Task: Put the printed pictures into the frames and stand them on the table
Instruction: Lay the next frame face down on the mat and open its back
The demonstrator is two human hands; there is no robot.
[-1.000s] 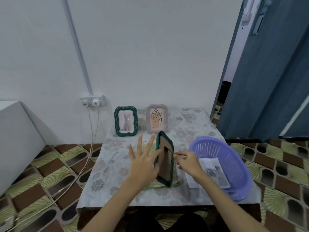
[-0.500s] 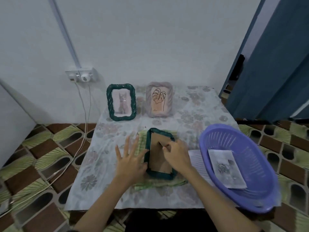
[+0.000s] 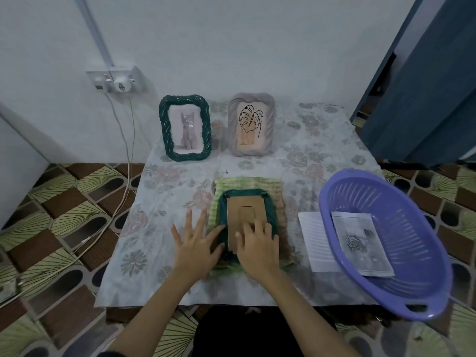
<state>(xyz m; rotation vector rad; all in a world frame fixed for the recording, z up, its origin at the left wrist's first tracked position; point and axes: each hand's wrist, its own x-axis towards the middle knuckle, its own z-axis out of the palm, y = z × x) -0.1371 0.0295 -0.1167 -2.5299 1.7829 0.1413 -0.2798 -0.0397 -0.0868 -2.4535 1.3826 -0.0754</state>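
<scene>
We see the green frame [image 3: 248,202] lying face down on a green checked cloth [image 3: 247,182] near the front edge of the bench [image 3: 180,181], its brown cardboard back [image 3: 244,212] turned up. A second ago it stood on edge between the hands; now it lies flat. Our right hand [image 3: 257,244] rests on the lower part of the backing, fingers [image 3: 246,228] loosely bent and pressing down; it hides the frame's near edge, and we cannot tell whether they pinch anything. Our left hand [image 3: 197,244] lies just left of the frame with fingers [image 3: 189,220] spread straight, the forefinger touching the frame's left rim.

Behind the frame, against the wall, two filled frames stand upright: a green one with a cat picture [image 3: 185,127] and, right of it, a pale one with a leaf drawing [image 3: 251,124]. Right of the frame sits a purple basket [image 3: 386,243], overhanging the bench's front corner, with a rose print [image 3: 360,244] inside. A lined sheet of paper [image 3: 315,240] is partly tucked under the basket. The view has tilted downward since the earlier pictures, so the frames at the wall look larger.
</scene>
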